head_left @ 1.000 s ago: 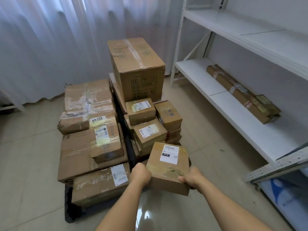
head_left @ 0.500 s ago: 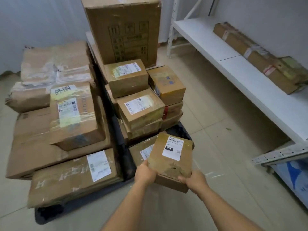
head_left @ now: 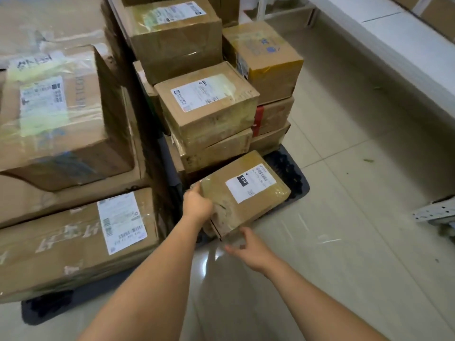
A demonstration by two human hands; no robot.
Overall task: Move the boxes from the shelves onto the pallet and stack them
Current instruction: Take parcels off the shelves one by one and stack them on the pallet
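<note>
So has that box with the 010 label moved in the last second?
Yes. The 010 box has gone down and forward onto the black pallet, against the stacked boxes.

Box [head_left: 242, 193]: brown cardboard, matt, wrapped in glossy clear tape, white paper label on top. Stacked boxes [head_left: 206, 112] behind box: same cardboard, shiny tape, paper labels. Pallet [head_left: 294, 175] under box: black plastic, rough textured. Floor [head_left: 357, 217] right of box: pale glossy tile, reflective. Shelf [head_left: 403, 52] beyond box: white, smooth, matt.
</note>
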